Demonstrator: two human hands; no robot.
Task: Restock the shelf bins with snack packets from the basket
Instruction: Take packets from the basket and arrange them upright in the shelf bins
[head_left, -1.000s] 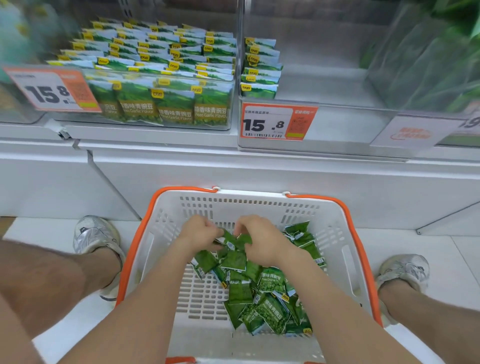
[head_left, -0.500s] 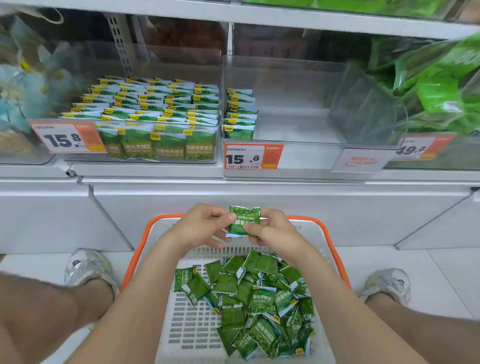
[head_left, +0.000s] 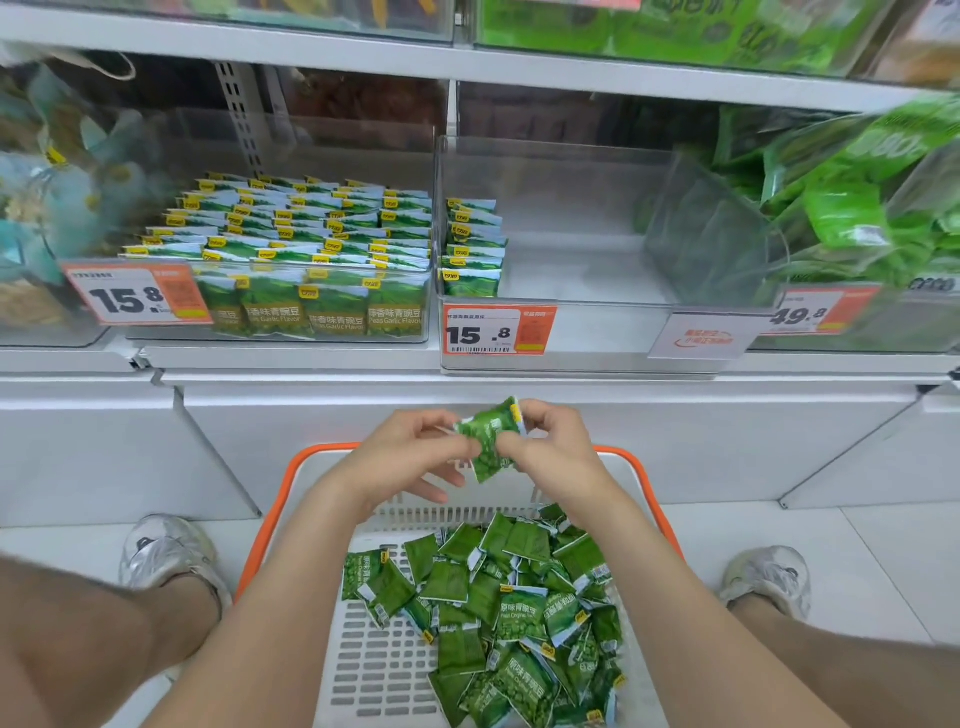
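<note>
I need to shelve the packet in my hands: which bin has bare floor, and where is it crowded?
For the held packet, the middle bin has bare floor between its single packet row at the left wall and the slanted clear divider. The left bin is packed with garlic packets. The basket has bare grid at its left.

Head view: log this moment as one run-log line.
stage: packet held above basket | left hand: pinches packet | right hand: pinches packet | sparse bin: one packet row
</note>
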